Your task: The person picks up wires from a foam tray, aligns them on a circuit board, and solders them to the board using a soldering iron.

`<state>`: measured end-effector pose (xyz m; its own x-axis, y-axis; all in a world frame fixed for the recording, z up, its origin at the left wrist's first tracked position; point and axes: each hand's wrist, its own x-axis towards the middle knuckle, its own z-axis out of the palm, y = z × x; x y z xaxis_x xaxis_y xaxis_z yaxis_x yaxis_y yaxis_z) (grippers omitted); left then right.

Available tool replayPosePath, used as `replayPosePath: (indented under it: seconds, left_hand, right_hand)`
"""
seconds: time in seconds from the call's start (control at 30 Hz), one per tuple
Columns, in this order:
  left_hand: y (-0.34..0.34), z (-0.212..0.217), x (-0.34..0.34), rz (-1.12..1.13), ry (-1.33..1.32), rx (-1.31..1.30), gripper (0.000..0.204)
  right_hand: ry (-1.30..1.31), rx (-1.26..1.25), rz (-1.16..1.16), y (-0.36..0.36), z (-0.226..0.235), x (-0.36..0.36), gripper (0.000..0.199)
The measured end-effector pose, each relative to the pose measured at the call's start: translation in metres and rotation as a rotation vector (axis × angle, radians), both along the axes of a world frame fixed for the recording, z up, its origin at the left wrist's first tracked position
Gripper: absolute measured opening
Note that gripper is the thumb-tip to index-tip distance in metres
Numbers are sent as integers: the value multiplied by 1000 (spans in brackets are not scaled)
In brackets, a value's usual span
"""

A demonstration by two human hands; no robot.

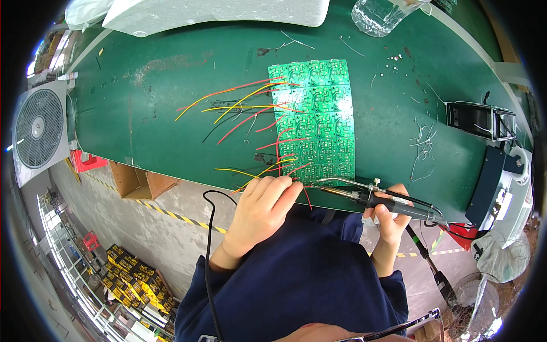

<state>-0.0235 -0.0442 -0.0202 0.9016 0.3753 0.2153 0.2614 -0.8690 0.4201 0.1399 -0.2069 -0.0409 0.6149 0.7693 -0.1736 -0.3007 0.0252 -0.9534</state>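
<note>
1. From where I stand, the green rectangular circuit-board panel lies flat on the green-topped bench, just inside its near edge, probably to keep its closest row within easy reach.
2. The bare left hand comes over the bench's near edge to the panel's near edge, thumb and fingers bunched together. I cannot tell whether a wire is pinched there, since the fingertips hide it.
3. The bare right hand grasps the black-handled soldering iron with its metal barrel, fingers wrapped around the grip. It points leftward, its tip close by the left fingertips; whether it touches anything is too small to tell. Gripping behind the hot part presumably protects the skin.
4. A thin, curved metal tube runs beside the barrel, seemingly so that both reach one spot.
5. Thin red and yellow insulated wires spread from the panel towards the bench's left edge, likely leaving most of the panel's right side uncovered.
6. A black open-framed holder stands near the bench's right edge, beyond a dark blue boxy unit, apparently placed for the right hand's side.
</note>
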Motion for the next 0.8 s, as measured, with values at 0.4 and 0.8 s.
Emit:
replayPosePath:
  seconds: [0.4, 0.8]
  left_hand:
    - [0, 0, 0, 8, -2, 10, 19]
    - [-1, 0, 1, 17, -28, 19, 16]
  right_hand:
    - [9, 31, -26, 1, 0, -1, 16]
    - [6, 20, -11, 1, 0, 0, 17]
